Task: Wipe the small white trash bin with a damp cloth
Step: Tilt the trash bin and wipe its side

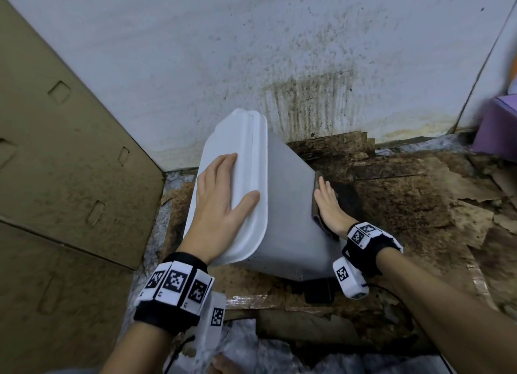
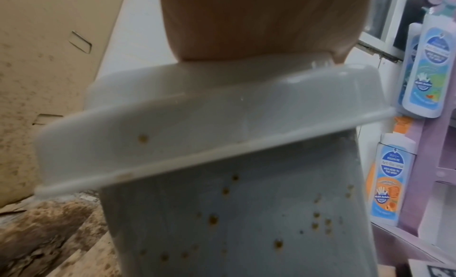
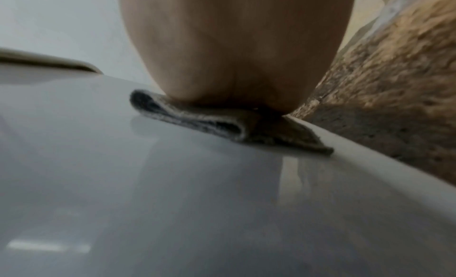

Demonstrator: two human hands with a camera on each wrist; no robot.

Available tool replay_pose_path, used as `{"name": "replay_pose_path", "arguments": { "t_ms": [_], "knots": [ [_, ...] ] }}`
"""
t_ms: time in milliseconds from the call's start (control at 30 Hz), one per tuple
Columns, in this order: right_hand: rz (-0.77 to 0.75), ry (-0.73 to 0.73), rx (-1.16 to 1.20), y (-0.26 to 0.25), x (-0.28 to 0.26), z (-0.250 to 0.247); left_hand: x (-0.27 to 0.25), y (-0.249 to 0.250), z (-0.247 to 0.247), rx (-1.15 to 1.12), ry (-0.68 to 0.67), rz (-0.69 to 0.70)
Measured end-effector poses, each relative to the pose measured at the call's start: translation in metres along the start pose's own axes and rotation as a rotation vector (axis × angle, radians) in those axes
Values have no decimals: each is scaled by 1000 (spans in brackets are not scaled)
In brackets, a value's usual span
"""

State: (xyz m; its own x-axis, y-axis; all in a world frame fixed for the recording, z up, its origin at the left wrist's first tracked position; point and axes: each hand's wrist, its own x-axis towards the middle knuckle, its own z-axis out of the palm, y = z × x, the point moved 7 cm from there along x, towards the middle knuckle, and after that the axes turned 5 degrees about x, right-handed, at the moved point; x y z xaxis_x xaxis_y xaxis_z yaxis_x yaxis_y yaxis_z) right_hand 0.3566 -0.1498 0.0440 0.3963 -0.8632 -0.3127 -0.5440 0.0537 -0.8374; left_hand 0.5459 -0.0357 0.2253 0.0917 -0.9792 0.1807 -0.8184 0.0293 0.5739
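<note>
Wiping the bin's side wall

The left hand [image 1: 221,203] lies flat on the lid, steadying the tilted trash bin [image 1: 288,205] on the stained floor [image 1: 405,205] — the right hand [image 1: 330,208], fingers straight, presses the cloth [image 3: 222,123] against the far side; even pressure and overlapping strokes should serve best.

The small white trash bin [image 1: 288,205] is leaning tilted near the stained wall, its pale lid [image 1: 237,183] closed and facing up toward the left. Brown specks are dotting its grey-white front and the lid's rim. A folded grey-brown cloth [image 3: 222,125] is lying flat against the bin's right side, close to the edge, its fold doubling over.
</note>
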Motion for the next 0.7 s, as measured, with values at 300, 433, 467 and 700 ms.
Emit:
{"name": "replay_pose_path", "arguments": {
  "t_ms": [300, 433, 467, 700],
  "knots": [
    [52, 49, 265, -52, 1, 10, 0, -3, -2, -2, 6, 3],
    [-91, 29, 328, -106, -7, 10, 0, 1, -2, 17, 10, 9],
    [-130, 13, 337, -118, -8, 9, 0, 1, -2, 22, 12, 11],
    [-389, -129, 153, -144, 3, 11, 1, -2, -2, 13, 8, 5]
  ]
}}
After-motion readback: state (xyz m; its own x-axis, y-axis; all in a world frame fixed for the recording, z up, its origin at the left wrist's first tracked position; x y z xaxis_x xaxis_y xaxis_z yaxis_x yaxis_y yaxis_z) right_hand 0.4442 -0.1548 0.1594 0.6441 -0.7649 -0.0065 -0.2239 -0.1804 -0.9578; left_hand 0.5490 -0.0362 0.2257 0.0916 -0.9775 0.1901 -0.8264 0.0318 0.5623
